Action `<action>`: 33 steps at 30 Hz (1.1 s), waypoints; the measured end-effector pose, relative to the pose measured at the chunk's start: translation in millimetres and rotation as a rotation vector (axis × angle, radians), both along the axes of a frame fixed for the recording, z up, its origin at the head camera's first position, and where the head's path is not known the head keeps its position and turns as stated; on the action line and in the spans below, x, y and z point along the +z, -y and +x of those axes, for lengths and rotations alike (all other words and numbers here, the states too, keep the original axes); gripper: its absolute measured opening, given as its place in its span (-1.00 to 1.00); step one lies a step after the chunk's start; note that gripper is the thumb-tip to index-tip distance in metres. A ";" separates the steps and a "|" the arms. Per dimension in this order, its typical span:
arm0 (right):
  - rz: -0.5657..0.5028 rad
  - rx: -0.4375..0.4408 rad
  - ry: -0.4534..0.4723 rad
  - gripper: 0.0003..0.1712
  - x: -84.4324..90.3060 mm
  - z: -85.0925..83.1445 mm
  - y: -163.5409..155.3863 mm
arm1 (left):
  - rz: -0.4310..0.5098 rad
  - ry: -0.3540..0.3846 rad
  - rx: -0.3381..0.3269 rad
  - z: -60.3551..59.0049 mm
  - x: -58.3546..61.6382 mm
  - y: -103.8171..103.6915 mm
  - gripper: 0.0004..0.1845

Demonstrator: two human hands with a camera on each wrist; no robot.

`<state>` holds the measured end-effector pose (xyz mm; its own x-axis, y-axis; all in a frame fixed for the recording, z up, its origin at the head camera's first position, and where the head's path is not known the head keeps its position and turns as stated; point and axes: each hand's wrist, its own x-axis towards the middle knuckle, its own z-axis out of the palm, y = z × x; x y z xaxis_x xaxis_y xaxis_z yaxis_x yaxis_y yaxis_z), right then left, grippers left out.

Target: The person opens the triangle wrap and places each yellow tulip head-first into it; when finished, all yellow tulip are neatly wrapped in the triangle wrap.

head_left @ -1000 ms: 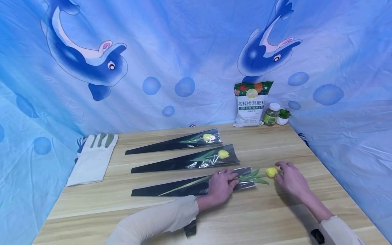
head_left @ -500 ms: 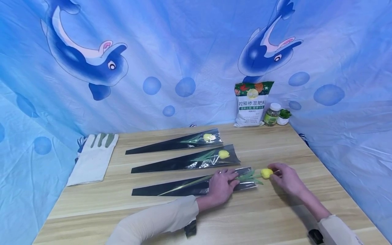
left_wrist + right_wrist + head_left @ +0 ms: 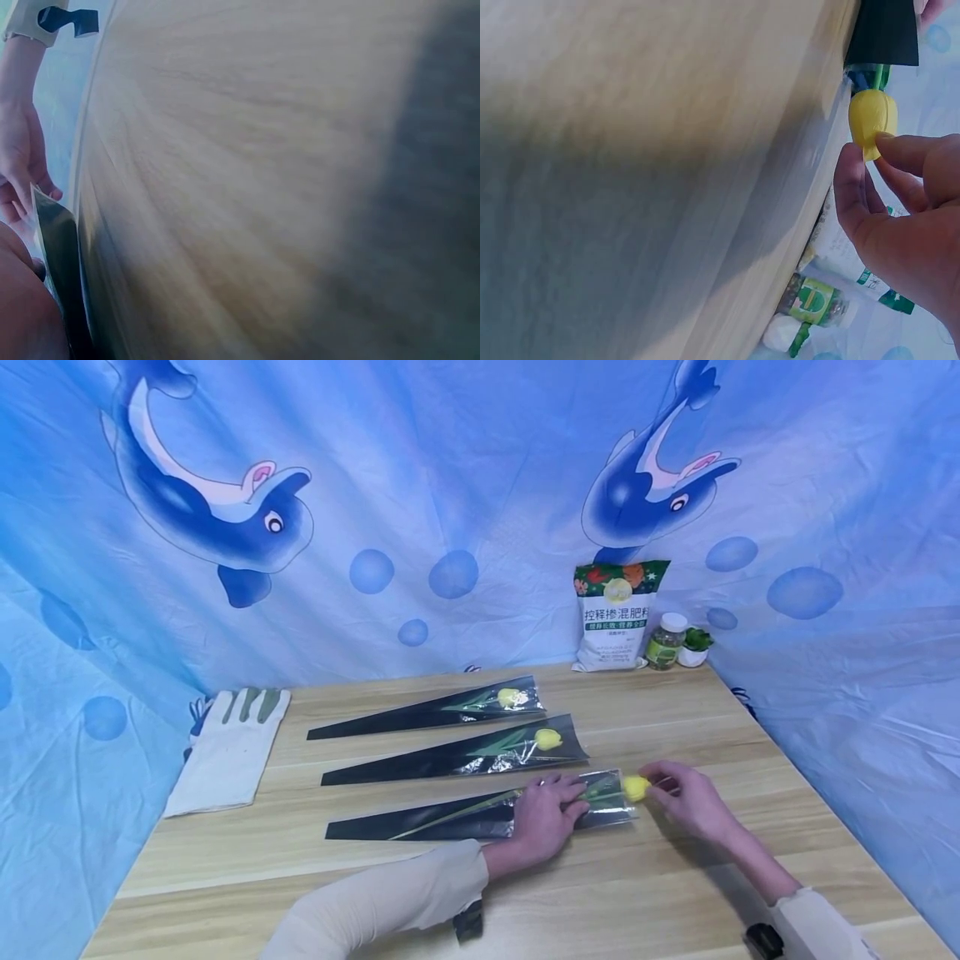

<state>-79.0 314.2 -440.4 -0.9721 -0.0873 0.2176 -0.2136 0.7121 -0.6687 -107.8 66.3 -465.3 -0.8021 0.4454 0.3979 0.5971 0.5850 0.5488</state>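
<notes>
The right hand [image 3: 686, 800] pinches the yellow artificial tulip bloom [image 3: 635, 788] at the open mouth of the nearest black-and-clear cone sleeve [image 3: 480, 816], stem running toward 9 o'clock under the flat-pressing left hand [image 3: 542, 817].

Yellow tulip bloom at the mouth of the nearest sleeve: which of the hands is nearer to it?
Right. The right hand pinches the yellow tulip bloom with its fingertips; the left hand rests flat on the nearest sleeve, farther down the stem.
</notes>
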 end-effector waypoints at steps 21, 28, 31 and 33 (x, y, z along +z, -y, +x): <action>-0.254 -0.026 0.171 -0.73 5.3 0.3 10.0 | -0.006 0.028 0.013 -0.7 3.3 -3.5 -0.64; -0.321 0.015 0.197 -0.72 6.2 0.0 12.0 | -0.007 0.024 0.011 -1.8 3.5 -4.5 -0.66; -0.337 0.032 0.213 -0.71 7.1 0.2 12.9 | -0.023 0.016 0.008 -1.7 3.5 -4.8 -0.67; -0.353 0.047 0.229 -0.70 7.5 0.5 13.5 | -0.027 0.014 0.006 -1.4 3.6 -4.9 -0.67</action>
<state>-78.5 300.7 -433.0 -0.9956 -0.0912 0.0209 -0.0578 0.4238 -0.9039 -109.2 71.2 -461.6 -0.8101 0.4511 0.3746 0.5860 0.6034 0.5408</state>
